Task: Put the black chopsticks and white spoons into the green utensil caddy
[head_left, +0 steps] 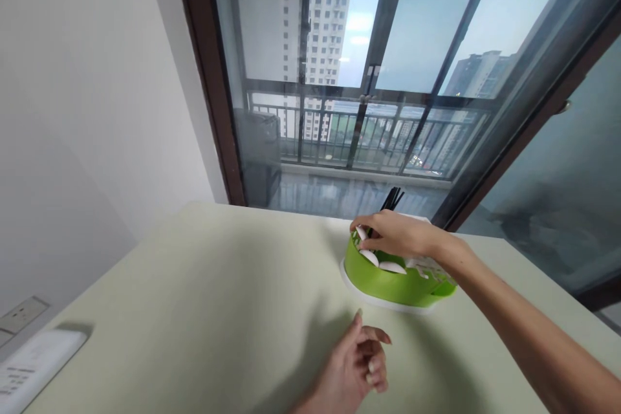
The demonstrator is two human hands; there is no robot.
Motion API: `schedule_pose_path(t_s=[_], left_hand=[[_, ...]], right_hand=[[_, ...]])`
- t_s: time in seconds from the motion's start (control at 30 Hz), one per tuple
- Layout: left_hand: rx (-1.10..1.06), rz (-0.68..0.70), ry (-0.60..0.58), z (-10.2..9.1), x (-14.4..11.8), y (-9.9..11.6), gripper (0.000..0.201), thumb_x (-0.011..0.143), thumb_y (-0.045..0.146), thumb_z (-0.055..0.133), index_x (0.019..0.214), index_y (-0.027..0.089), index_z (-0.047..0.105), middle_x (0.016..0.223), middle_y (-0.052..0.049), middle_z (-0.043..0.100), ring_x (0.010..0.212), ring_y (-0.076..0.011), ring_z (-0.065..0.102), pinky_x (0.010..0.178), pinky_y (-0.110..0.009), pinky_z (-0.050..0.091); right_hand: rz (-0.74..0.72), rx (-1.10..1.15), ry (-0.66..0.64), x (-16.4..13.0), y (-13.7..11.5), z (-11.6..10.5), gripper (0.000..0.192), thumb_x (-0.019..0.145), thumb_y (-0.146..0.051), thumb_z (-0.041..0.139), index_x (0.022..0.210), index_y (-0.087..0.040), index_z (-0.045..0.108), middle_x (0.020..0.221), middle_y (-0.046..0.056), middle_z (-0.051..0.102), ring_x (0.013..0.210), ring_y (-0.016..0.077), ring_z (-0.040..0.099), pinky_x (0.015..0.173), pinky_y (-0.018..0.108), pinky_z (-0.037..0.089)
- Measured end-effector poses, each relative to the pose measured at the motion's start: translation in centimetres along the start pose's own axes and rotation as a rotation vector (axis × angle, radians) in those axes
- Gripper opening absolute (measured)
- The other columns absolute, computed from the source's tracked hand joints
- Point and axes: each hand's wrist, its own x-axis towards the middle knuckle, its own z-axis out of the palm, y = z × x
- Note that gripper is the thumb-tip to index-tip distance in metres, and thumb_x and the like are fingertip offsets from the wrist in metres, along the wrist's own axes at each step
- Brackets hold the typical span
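Observation:
A green utensil holder (388, 284) stands on a white base tray (369, 299) towards the right of the table. Rounded white spoons (392, 267) show above its rim, and black chopsticks (392, 197) stick up behind my right hand (395, 233). That hand reaches over the holder from the right. Its thumb and fingers close around a white spoon (361, 233) at the holder's left end; the spoon's lower part is hidden. My left hand (356, 359) hovers in front of the holder, apart from it. Its fingers are loosely curled, thumb away from them, and nothing is in it.
The pale table (204, 297) reaches back to a glass sliding door with a dark brown frame (213, 97). A white power strip or similar flat device (41, 362) lies at the near left corner. A wall socket (24, 315) sits beside it on the white wall.

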Motion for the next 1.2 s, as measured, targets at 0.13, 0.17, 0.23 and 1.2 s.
schedule_pose_path(t_s=[0.13, 0.17, 0.23, 1.2], left_hand=[[0.003, 0.002, 0.021, 0.0, 0.1, 0.0, 0.056, 0.083, 0.068, 0.070, 0.092, 0.012, 0.070, 0.060, 0.006, 0.043, 0.052, -0.0088, 0.031, 0.058, -0.030, 0.021], [0.006, 0.004, 0.029, 0.1, 0.1, 0.1, 0.057, 0.082, 0.068, 0.070, 0.092, 0.012, 0.070, 0.060, 0.006, 0.042, 0.052, -0.0087, 0.031, 0.058, -0.030, 0.021], [0.007, 0.003, 0.044, 0.2, 0.0, 0.1, 0.057, 0.080, 0.069, 0.072, 0.091, 0.013, 0.069, 0.059, 0.006, 0.042, 0.052, -0.0088, 0.031, 0.058, -0.030, 0.021], [-0.124, 0.100, 0.217, 0.1, -1.3, 2.1, 0.039, 0.080, 0.045, 0.083, 0.079, 0.017, 0.056, 0.059, 0.008, 0.042, 0.051, -0.0063, 0.031, 0.057, -0.025, 0.023]], right_hand=[[-0.059, 0.057, 0.035, -0.4, -0.2, 0.2, 0.036, 0.101, -0.037, 0.049, 0.122, -0.020, 0.071, 0.095, 0.007, 0.080, 0.082, 0.0219, 0.074, 0.073, 0.027, 0.048], [-0.081, 0.085, 0.059, -0.5, -0.2, 0.3, 0.037, 0.103, -0.037, 0.045, 0.121, -0.021, 0.072, 0.095, 0.006, 0.080, 0.082, 0.0212, 0.074, 0.073, 0.027, 0.049], [-0.113, 0.129, 0.106, -0.8, -0.2, 0.3, 0.039, 0.105, -0.038, 0.040, 0.113, -0.023, 0.075, 0.091, 0.003, 0.079, 0.078, 0.0200, 0.073, 0.072, 0.028, 0.050], [0.219, 0.970, 0.763, -8.7, -4.5, 21.1, 0.050, 0.099, -0.054, 0.051, 0.060, -0.023, 0.043, 0.049, -0.005, 0.043, 0.046, 0.0116, 0.040, 0.046, 0.025, 0.036]])
